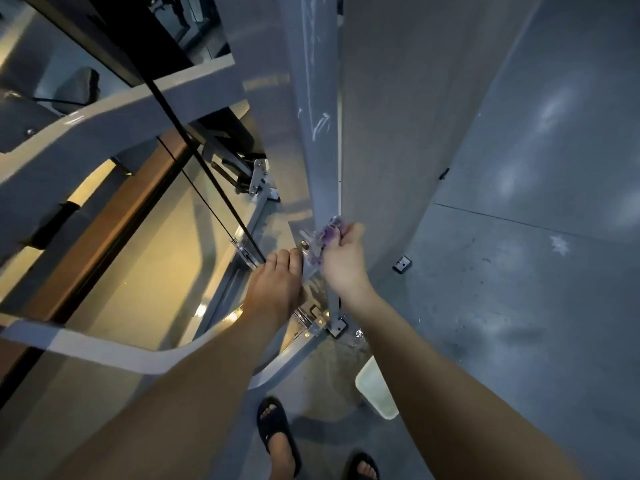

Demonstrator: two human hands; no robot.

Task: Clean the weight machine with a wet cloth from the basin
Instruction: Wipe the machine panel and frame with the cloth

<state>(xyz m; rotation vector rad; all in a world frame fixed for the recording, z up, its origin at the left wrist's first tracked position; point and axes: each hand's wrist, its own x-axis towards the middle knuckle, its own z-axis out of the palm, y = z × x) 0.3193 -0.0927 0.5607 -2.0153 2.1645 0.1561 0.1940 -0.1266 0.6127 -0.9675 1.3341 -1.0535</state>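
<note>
The grey weight machine rises in front of me, its upright post (318,98) running from the top of the view down to a bolted foot. My right hand (341,263) grips a purple and white cloth (327,237) and holds it against the lower part of that post. My left hand (277,289) rests with straight fingers on the machine's frame beside the post, just left of the cloth. A pale basin (375,388) stands on the floor below my right forearm, partly hidden by it.
A black cable (207,174) runs diagonally across the machine at the left. Curved grey frame bars (114,355) cross the lower left. My feet in dark sandals (277,434) stand on the grey floor (519,289), wet around the post's foot. A small bracket (402,264) lies to the right.
</note>
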